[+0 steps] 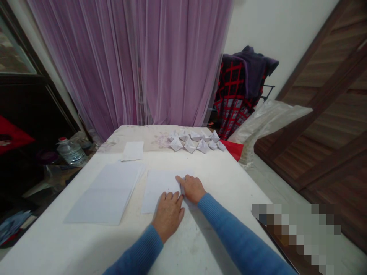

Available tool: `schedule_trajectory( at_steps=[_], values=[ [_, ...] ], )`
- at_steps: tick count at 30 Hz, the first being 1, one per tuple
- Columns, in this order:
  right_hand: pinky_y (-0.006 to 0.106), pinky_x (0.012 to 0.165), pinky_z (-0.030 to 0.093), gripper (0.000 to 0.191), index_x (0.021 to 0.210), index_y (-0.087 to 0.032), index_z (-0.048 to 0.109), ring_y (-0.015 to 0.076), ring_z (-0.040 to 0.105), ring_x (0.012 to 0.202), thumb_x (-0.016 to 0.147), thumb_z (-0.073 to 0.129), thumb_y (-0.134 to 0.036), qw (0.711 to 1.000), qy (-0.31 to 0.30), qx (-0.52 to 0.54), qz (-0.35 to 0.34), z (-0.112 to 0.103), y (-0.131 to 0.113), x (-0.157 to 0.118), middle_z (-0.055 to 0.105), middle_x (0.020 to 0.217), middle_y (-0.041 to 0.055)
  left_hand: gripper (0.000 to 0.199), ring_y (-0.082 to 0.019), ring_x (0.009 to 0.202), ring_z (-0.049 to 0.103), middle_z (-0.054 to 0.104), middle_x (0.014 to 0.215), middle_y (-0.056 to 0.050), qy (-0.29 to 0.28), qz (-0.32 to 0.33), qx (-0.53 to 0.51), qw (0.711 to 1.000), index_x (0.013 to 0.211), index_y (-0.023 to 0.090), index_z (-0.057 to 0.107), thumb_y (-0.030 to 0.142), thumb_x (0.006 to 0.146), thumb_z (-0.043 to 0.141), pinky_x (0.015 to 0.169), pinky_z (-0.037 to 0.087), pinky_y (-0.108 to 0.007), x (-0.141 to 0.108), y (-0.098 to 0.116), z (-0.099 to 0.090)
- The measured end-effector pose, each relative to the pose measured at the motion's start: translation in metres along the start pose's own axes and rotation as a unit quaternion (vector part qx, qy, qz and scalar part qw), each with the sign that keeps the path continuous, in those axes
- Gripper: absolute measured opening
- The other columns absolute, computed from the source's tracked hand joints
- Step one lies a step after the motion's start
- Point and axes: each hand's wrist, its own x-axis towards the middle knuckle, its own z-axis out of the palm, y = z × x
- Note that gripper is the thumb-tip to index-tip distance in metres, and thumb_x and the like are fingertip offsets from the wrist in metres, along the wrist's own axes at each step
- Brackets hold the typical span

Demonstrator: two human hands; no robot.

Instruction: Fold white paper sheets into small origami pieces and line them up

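A white sheet of paper [156,187] lies on the table in front of me, with its right edge partly under my hands. My left hand [169,214] rests on the lower right part of the sheet, palm down, its fingers stretched flat. At the right edge, my right hand [194,189] has its fingers bent around a raised, folded strip of the paper. Its fingertips and thumb are partly hidden. To the left lies a stack of white paper [100,194], and behind that a smaller white piece of paper [133,150].
Several folded paper shapes [189,145] stand in two rows at the table's far right. The white-covered table [189,244] ends before a purple curtain [177,65]. A water bottle [71,152] stands off the left edge; a clear plastic bag [266,120] hangs off the right.
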Motion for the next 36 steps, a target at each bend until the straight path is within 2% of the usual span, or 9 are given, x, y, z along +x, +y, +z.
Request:
schedule_trajectory(
  at_steps=[3,6,10,13,18,27,36],
  values=[
    [0.028,0.077,0.042,0.070,0.150,-0.020,0.025,0.0192,0.060,0.093,0.084,0.045,-0.007,0.998,0.017,0.052,0.009,0.010,0.014,-0.006,0.064,0.109,0.0093,0.040,-0.025,0.107,0.053,0.061,0.123,-0.008,0.003,0.000,0.004,1.000,0.128,0.019,0.055,0.036,0.093,0.049,0.101,0.035,-0.045,0.000,0.000,0.001],
    [0.025,0.083,0.040,0.060,0.142,-0.020,0.041,0.0172,0.056,0.099,0.085,0.039,-0.003,0.996,0.053,0.072,-0.005,0.023,0.025,-0.018,0.063,0.112,0.0075,0.041,-0.026,0.107,0.054,0.061,0.124,-0.007,-0.002,0.000,0.006,1.000,0.129,0.020,0.056,0.037,0.092,0.050,0.102,0.035,-0.046,0.000,0.001,0.001],
    [0.026,0.082,0.039,0.046,0.133,-0.025,0.054,0.0182,0.054,0.096,0.091,0.042,-0.009,0.994,0.086,0.057,-0.025,0.030,0.024,-0.029,0.062,0.109,0.0074,0.040,-0.025,0.109,0.055,0.059,0.130,-0.007,-0.006,0.000,0.007,1.000,0.129,0.020,0.056,0.037,0.093,0.049,0.103,0.035,-0.046,0.000,0.001,-0.002],
    [0.027,0.079,0.038,0.041,0.130,-0.026,0.056,0.0194,0.054,0.095,0.093,0.044,-0.014,0.997,0.066,0.036,-0.022,0.025,0.019,-0.028,0.060,0.110,0.0084,0.042,-0.025,0.109,0.054,0.054,0.138,-0.006,-0.004,0.007,0.005,1.000,0.130,0.020,0.056,0.038,0.093,0.049,0.104,0.034,-0.048,0.001,-0.001,-0.001],
    [0.028,0.076,0.037,0.044,0.135,-0.027,0.051,0.0198,0.054,0.092,0.093,0.042,-0.015,0.999,0.035,0.020,-0.026,0.017,0.018,-0.021,0.058,0.108,0.0085,0.042,-0.026,0.109,0.055,0.060,0.133,-0.003,-0.004,0.017,0.000,1.000,0.130,0.022,0.056,0.039,0.093,0.049,0.106,0.031,-0.050,0.001,-0.003,0.004],
    [0.031,0.075,0.037,0.048,0.139,-0.030,0.045,0.0198,0.056,0.089,0.093,0.041,-0.016,0.999,-0.015,0.017,-0.037,0.012,0.022,-0.011,0.057,0.106,0.0091,0.042,-0.025,0.110,0.055,0.061,0.132,-0.002,0.013,0.014,-0.004,1.000,0.128,0.023,0.058,0.042,0.091,0.050,0.108,0.030,-0.050,-0.001,-0.003,0.010],
    [0.032,0.073,0.041,0.051,0.140,-0.031,0.043,0.0211,0.060,0.088,0.091,0.041,-0.016,0.998,-0.065,0.013,-0.024,0.000,0.020,0.000,0.059,0.108,0.0100,0.043,-0.027,0.111,0.055,0.059,0.134,-0.005,-0.016,0.006,-0.023,1.000,0.130,0.023,0.057,0.039,0.091,0.050,0.108,0.030,-0.053,0.002,-0.002,0.004]
  ],
)
